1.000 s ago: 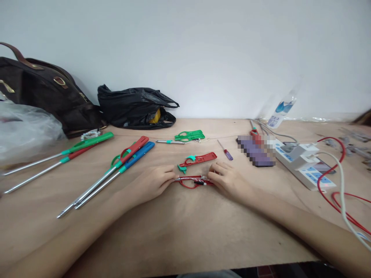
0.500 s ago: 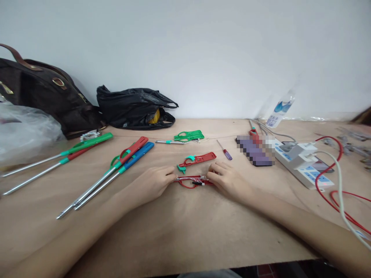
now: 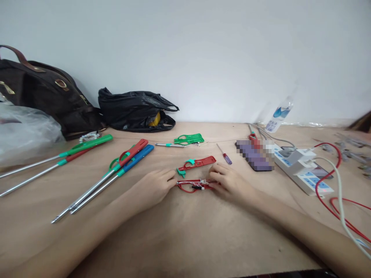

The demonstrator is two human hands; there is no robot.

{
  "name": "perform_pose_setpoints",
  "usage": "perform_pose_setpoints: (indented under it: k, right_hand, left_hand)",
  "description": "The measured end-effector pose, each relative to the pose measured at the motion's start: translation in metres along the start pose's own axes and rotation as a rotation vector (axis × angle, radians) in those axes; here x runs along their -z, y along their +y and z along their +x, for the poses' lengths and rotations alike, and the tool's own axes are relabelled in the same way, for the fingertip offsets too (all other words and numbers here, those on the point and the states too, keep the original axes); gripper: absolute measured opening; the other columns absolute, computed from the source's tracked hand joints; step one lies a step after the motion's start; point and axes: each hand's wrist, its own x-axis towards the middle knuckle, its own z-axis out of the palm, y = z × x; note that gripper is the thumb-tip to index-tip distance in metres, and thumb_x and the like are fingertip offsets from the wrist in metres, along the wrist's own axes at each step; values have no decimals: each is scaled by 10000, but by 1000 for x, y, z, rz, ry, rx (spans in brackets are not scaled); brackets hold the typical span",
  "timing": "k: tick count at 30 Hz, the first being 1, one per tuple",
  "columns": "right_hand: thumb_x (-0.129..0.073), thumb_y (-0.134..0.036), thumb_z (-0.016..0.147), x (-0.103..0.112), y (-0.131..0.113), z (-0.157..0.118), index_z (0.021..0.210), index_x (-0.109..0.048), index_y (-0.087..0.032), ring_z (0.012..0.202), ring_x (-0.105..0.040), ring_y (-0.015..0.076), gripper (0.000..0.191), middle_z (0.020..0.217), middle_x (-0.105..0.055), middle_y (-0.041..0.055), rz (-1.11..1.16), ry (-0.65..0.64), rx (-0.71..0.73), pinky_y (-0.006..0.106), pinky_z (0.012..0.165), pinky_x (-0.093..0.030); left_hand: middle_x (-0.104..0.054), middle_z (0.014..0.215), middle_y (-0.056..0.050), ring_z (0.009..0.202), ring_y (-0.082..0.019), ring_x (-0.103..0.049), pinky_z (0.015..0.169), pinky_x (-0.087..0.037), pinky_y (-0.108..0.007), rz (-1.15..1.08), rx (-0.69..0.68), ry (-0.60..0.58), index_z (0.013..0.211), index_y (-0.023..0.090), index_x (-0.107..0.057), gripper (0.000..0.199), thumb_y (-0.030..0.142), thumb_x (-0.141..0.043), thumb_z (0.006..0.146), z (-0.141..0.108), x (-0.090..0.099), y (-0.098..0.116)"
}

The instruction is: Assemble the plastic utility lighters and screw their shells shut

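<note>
An opened red lighter half (image 3: 185,188) lies between my hands, with white wires, a small black cylinder and metal bits in it. My left hand (image 3: 158,187) pinches its left end, where the fingers hide the metal tube. Around its right end my right hand (image 3: 230,180) has its fingers closed, partly covering the casing. Just behind them rests a second red casing half (image 3: 199,163) with a turquoise piece on it. A small green trigger-like part (image 3: 181,173) sits by its left end.
Farther back are a green casing half (image 3: 191,138), a metal tube with wires (image 3: 171,145) and a screwdriver (image 3: 225,155). Long lighters (image 3: 130,158) lie at left, near a black plastic bag (image 3: 133,110). A phone (image 3: 255,156), power strip (image 3: 307,177) and red cable stand right.
The whole view has shifted slightly. My right fingers have moved a little along the red lighter's right end, while my left hand keeps its pinch.
</note>
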Motion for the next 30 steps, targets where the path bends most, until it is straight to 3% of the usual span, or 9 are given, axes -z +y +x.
perform_pose_setpoints:
  k: [8, 19, 27, 30]
  right_hand:
    - [-569, -188, 896, -1, -18, 13, 872, -609, -157, 836, -539, 195, 56, 909, -579, 78, 55, -61, 9, 322, 735, -466]
    - [-551, -111, 830, -1, -25, 25, 767, -520, -159, 689, -501, 143, 85, 820, -557, 39, 110, -154, -219, 266, 623, -399]
    - [-533, -113, 825, -5, -25, 26, 773, -527, -158, 697, -502, 156, 69, 802, -562, 46, 54, -161, -170, 279, 638, -403]
    - [-537, -111, 815, -7, -25, 24, 764, -523, -164, 713, -512, 169, 75, 798, -564, 50, 22, -132, -149, 288, 647, -418]
  left_hand:
    - [-617, 877, -53, 753, -183, -593, 648, -432, -287, -34, 35, 5, 825, 148, -627, 263, 147, -404, 964, 5, 8, 3]
    - [-583, 823, -39, 683, -160, -555, 591, -395, -257, -1, -5, 54, 861, 152, -617, 275, 134, -373, 987, 3, -8, -3]
    - [-620, 917, -75, 796, -208, -601, 673, -460, -303, 17, 14, 43, 910, 143, -630, 241, 206, -410, 984, 6, 1, 2]
    - [-627, 986, -90, 855, -211, -609, 731, -481, -314, -61, -26, 55, 979, 141, -632, 271, 149, -362, 973, 11, 5, 6]
